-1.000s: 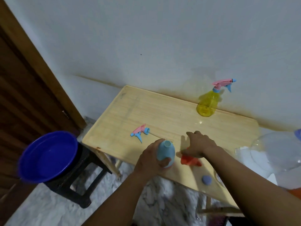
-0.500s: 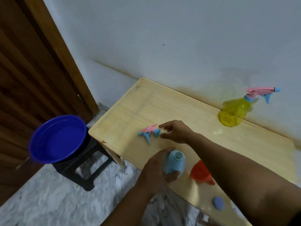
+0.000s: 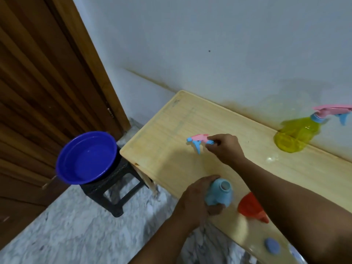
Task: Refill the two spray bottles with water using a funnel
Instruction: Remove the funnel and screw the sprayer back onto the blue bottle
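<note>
Blue plastic is what the left hand [image 3: 192, 202] is wrapped around: the blue bottle [image 3: 219, 194], fingers curled closed about its lower body, thumb side up by the shoulder, the open neck clear above the grasp. I note the bottle stands at the near edge of the wooden table [image 3: 171, 119]. Beyond that grasp and a little left of it, the right hand [image 3: 225, 149] is pinched on the collar end of the pink and blue spray head [image 3: 199, 141], whose nozzle points away from the fingers toward the table's left edge. I judge the step in hand to be fetching this head to recap the blue bottle. To do it well I would keep the left grasp low and firm so the bottle stays upright, bring the head over the neck with any dip tube entering first, then turn the collar square to the thread. I cannot make out a dip tube; the head is blurred. I cannot tell how much water the blue bottle holds, its wall being opaque. Just right of the left grasp lies the red funnel [image 3: 249, 206] on its side, partly crossed by the right forearm. Far right of the pinch, the yellow bottle [image 3: 295, 136] stands capped, its trigger cut by the frame edge.
</note>
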